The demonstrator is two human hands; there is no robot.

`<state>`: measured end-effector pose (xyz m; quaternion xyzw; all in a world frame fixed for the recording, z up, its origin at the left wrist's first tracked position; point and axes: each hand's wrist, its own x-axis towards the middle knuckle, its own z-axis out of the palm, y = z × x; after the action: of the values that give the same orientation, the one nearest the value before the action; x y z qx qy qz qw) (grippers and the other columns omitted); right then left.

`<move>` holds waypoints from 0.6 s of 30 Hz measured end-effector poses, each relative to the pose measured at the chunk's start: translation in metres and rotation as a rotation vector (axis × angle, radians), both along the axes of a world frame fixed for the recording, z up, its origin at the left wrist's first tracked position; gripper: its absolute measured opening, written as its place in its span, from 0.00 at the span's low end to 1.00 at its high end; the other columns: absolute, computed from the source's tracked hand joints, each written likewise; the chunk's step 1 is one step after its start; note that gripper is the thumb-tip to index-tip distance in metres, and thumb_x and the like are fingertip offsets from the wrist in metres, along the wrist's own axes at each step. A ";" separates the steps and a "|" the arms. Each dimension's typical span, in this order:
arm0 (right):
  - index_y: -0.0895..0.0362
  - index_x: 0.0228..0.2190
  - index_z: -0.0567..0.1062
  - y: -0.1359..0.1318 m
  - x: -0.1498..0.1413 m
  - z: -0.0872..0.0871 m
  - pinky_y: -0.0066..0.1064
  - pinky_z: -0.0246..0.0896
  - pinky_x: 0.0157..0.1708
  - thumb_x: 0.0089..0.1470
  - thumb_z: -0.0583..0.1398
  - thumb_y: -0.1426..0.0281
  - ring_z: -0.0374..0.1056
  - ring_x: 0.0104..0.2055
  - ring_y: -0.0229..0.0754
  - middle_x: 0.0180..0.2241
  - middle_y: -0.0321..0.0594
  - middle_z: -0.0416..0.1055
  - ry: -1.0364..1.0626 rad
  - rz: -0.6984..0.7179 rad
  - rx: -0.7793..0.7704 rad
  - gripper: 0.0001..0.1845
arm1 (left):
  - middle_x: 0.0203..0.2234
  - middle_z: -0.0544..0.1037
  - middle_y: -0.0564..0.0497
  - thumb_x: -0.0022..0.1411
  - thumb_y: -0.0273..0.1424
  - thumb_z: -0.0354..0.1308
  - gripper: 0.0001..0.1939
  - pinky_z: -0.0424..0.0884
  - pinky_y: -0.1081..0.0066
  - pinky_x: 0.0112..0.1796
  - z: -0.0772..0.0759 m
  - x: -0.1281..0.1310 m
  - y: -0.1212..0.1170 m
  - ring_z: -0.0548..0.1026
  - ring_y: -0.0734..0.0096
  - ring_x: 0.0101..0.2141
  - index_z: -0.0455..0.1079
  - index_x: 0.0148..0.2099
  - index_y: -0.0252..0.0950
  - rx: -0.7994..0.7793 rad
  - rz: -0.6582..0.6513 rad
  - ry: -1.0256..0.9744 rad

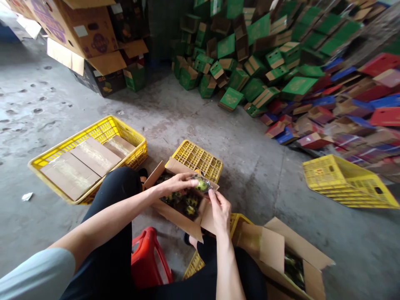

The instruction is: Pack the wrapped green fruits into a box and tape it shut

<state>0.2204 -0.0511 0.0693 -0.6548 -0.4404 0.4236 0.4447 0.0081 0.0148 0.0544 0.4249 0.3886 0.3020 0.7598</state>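
My left hand (179,183) holds a small green fruit (202,183) in a see-through plastic bag, its thumb lying on the fruit. With finger and thumb together, my right hand (221,208) pinches the right end of the same bag. Both hands are above an open cardboard box (181,223) with its flaps spread. Inside that box lie several more bagged fruits (191,206), green with dark marks; my left forearm hides some of them. The box rests by an upturned yellow crate (200,156), which shows behind it. What kind of fruit it is I cannot tell.
On the left, a yellow crate (142,152) holds closed cardboard boxes (93,156). Another open box (271,250) with bagged contents stands at lower right. A red stool (146,258) sits between my legs. Green cartons (231,98) and red-blue cartons (315,139) are heaped behind; a yellow crate (346,183) lies right.
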 end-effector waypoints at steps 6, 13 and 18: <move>0.57 0.37 0.84 0.000 -0.001 0.000 0.37 0.73 0.33 0.53 0.66 0.42 0.75 0.29 0.48 0.27 0.42 0.81 0.023 -0.009 -0.033 0.30 | 0.38 0.84 0.44 0.52 0.50 0.75 0.32 0.70 0.69 0.37 0.003 0.000 -0.001 0.78 0.60 0.39 0.81 0.50 0.31 0.096 -0.032 -0.078; 0.54 0.53 0.79 0.000 -0.002 0.004 0.34 0.73 0.35 0.54 0.67 0.45 0.78 0.41 0.49 0.46 0.46 0.83 0.078 0.068 -0.005 0.34 | 0.33 0.82 0.45 0.48 0.54 0.76 0.32 0.70 0.71 0.35 -0.002 0.002 0.001 0.77 0.67 0.32 0.81 0.41 0.30 0.012 0.116 -0.040; 0.52 0.57 0.76 0.001 -0.004 0.002 0.43 0.73 0.54 0.53 0.71 0.53 0.76 0.55 0.53 0.58 0.46 0.77 0.154 0.135 0.049 0.33 | 0.30 0.80 0.48 0.50 0.57 0.73 0.32 0.69 0.74 0.31 -0.007 0.003 0.003 0.75 0.71 0.29 0.79 0.37 0.30 0.024 0.133 0.022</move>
<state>0.2162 -0.0506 0.0711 -0.5779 -0.4583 0.4908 0.4638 0.0107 0.0174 0.0471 0.4106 0.4207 0.3517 0.7285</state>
